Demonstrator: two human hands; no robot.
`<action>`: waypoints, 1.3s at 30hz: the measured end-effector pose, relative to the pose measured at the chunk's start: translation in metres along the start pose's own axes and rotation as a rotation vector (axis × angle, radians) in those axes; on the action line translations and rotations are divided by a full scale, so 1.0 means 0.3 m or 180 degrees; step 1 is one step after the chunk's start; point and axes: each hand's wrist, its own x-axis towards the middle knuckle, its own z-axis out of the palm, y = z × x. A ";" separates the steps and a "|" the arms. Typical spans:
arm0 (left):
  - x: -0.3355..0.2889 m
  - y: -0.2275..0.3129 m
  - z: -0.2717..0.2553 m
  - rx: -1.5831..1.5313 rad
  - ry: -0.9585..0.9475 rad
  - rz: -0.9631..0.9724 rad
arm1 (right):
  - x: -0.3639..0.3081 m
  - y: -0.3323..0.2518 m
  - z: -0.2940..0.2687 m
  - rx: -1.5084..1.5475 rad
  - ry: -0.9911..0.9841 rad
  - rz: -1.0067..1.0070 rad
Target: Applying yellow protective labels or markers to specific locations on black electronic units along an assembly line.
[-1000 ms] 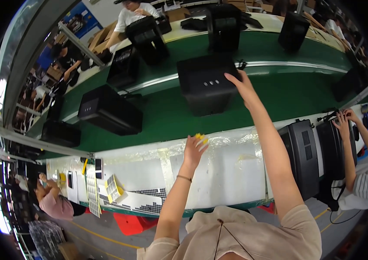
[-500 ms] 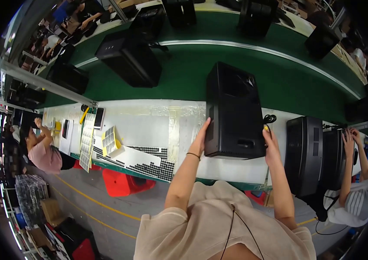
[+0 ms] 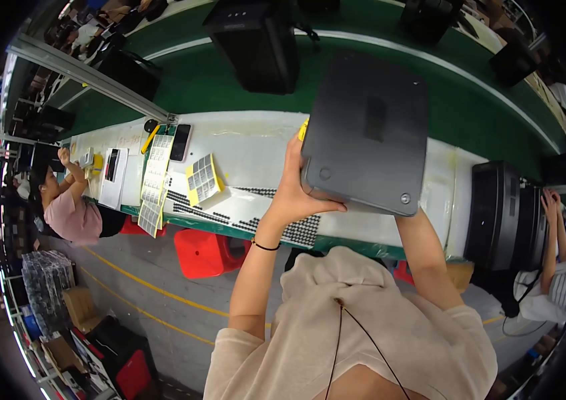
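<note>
A black speaker cabinet [image 3: 369, 127] is tilted up over the white bench top, its flat end panel with screw-like round feet at the corners facing me. My left hand [image 3: 296, 190] grips its left lower edge, thumb along the underside and fingers up the side. Beside those fingertips shows a small yellow piece [image 3: 303, 129] I cannot make out. My right hand [image 3: 411, 219] reaches under the cabinet's near right corner; only the wrist shows, and its fingers are hidden behind the cabinet.
On the white bench [image 3: 243, 147] lie sticker sheets [image 3: 203, 181], rows of small black dots [image 3: 299, 231] and a phone [image 3: 180, 143]. More speakers stand on the green belt [image 3: 189, 87] and at right [image 3: 493, 213]. Co-workers sit at left and right. A red stool [image 3: 206, 255] is below.
The speaker has been lifted and tipped, so its end panel now faces me instead of its side. My left hand has shifted to its lower edge; my right hand has gone beneath it.
</note>
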 end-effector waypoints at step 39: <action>-0.515 -0.646 -0.229 0.2065 -0.0887 0.0071 | -0.467 0.688 0.263 -0.4505 -0.1295 -0.1098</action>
